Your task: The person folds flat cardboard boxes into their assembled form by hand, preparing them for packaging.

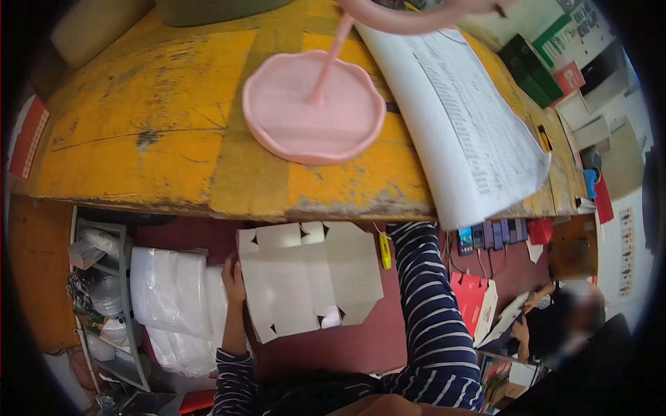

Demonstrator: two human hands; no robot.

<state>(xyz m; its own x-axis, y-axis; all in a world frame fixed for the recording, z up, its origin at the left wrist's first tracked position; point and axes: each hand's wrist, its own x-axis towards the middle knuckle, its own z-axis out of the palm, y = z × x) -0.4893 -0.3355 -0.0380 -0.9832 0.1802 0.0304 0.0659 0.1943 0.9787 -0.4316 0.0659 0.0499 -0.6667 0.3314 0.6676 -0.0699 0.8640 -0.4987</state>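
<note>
A flat, unfolded white cardboard box blank point(298, 281) lies on the dark red surface below the yellow shelf. At its left edge is my left hand point(234, 279), with fingers stretched out and touching the cardboard; no firm grip shows. My right arm, in a striped sleeve, reaches forward to the right of the blank and passes under the shelf edge, which hides my right hand. A yellow marker point(385, 250) lies between the blank and this sleeve. Clear plastic bags point(173, 291) are stacked left of my left hand.
On the yellow shelf point(139, 152) stand a pink round-based stand point(277, 111) and printed sheets point(465, 118) overhanging its edge. A rack point(128, 298) holds items at left. At right are a red box point(470, 298), cables, and another person point(548, 326) handling an item.
</note>
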